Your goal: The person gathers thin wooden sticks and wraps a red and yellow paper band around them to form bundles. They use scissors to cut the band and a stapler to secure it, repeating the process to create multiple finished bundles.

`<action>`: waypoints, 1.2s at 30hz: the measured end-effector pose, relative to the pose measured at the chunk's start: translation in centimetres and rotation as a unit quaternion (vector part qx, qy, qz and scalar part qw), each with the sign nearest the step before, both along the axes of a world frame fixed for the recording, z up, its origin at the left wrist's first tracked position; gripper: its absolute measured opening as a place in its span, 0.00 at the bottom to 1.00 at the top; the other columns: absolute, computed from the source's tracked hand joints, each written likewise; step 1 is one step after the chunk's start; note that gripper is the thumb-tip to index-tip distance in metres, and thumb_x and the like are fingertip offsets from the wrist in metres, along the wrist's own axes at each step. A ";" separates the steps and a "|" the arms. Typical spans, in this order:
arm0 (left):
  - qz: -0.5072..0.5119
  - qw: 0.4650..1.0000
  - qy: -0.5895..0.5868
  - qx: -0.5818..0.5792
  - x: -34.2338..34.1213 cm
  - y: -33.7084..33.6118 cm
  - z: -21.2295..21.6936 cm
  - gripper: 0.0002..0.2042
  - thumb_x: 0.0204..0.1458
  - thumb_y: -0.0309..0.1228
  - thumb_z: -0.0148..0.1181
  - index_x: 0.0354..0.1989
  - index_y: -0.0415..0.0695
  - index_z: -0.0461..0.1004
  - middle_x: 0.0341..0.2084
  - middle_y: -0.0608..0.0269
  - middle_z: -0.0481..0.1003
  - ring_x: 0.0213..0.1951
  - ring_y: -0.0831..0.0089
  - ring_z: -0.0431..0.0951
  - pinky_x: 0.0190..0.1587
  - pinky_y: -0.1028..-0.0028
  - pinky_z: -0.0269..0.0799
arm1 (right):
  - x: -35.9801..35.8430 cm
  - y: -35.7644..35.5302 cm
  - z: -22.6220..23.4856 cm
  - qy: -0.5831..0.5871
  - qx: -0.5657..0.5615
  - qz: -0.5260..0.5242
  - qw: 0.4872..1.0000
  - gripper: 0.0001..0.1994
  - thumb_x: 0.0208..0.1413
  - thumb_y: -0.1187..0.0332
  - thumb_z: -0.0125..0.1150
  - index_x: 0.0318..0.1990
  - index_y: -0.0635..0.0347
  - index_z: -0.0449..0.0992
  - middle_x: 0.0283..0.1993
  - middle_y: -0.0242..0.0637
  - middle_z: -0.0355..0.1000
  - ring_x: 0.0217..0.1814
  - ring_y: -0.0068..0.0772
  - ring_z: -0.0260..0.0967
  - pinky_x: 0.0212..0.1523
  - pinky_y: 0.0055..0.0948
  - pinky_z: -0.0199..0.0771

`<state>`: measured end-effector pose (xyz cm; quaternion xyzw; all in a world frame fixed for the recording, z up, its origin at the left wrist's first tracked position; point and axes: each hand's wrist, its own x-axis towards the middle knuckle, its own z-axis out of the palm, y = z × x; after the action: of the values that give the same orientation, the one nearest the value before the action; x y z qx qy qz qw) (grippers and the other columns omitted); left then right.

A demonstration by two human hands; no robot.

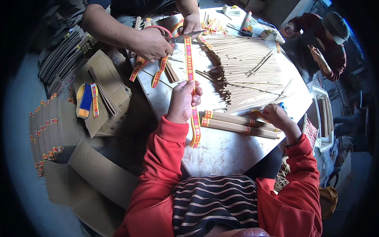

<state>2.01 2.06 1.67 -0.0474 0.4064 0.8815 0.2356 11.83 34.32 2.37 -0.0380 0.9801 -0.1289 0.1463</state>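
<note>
My left hand [183, 100] is closed around a long red and yellow printed paper strip [196, 124], whose lower end hangs over the table. The strip's upper end reaches a co-worker's hands, one holding scissors [173, 38] with red handles, their blades apart beside the strip. My right hand [275, 115] has its fingers pinched at the right end of the bundled thin sticks [241, 130]. A yellowish-brown strip [256, 115] runs to its fingertips. Red and yellow bands wrap these bundles, which lie side by side near the table's front edge.
A large pile of loose thin sticks [252, 67] covers the white table [221, 158]. Tape dispensers [268, 34] stand at its far side. Cardboard [104, 166] and banded stick bundles [47, 130] lie to the left. Another person [327, 47] sits at the far right, near a white bin [323, 118].
</note>
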 end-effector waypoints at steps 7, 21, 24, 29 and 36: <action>0.002 1.000 -0.007 0.015 -0.2 0.0 0.0 0.10 0.55 0.34 0.43 0.30 0.38 0.62 0.16 0.60 0.66 0.12 0.82 0.56 0.14 0.83 0.51 | -0.1 0.2 0.2 0.014 -0.010 0.021 1.000 0.06 0.43 0.68 0.55 0.22 0.61 0.70 0.23 0.42 0.67 0.29 0.43 0.65 0.29 0.34 0.65; 0.002 1.000 -0.015 0.009 0.0 0.0 0.2 0.10 0.55 0.34 0.42 0.30 0.38 0.62 0.16 0.60 0.66 0.12 0.83 0.56 0.14 0.84 0.51 | 0.2 0.0 -0.1 0.047 -0.016 0.049 0.998 0.09 0.45 0.66 0.57 0.22 0.62 0.70 0.20 0.43 0.66 0.25 0.43 0.64 0.26 0.34 0.64; 0.003 1.000 -0.013 0.012 0.0 -0.1 0.3 0.10 0.55 0.33 0.42 0.30 0.38 0.62 0.16 0.60 0.65 0.12 0.83 0.56 0.14 0.84 0.51 | 0.2 -0.2 0.2 0.041 -0.017 0.049 0.998 0.10 0.46 0.65 0.56 0.22 0.62 0.70 0.20 0.43 0.66 0.25 0.43 0.65 0.26 0.34 0.64; 0.003 1.000 -0.010 0.017 -0.1 0.0 0.1 0.10 0.55 0.32 0.42 0.30 0.37 0.62 0.16 0.61 0.65 0.12 0.83 0.56 0.14 0.84 0.51 | -0.2 0.5 -0.3 0.041 -0.030 0.083 0.995 0.09 0.45 0.65 0.57 0.24 0.62 0.71 0.22 0.43 0.67 0.26 0.43 0.66 0.26 0.34 0.65; 0.008 1.000 -0.015 0.009 -0.2 -0.2 0.2 0.09 0.54 0.33 0.44 0.31 0.38 0.63 0.17 0.62 0.65 0.13 0.84 0.56 0.16 0.84 0.51 | -7.6 -3.6 4.4 0.118 -0.057 0.006 0.991 0.07 0.44 0.70 0.57 0.29 0.65 0.71 0.25 0.41 0.69 0.27 0.33 0.68 0.29 0.28 0.66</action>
<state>1.83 1.83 1.84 -0.0616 0.3946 0.8862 0.2347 4.20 30.73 6.80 -0.0667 0.9813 -0.1785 0.0274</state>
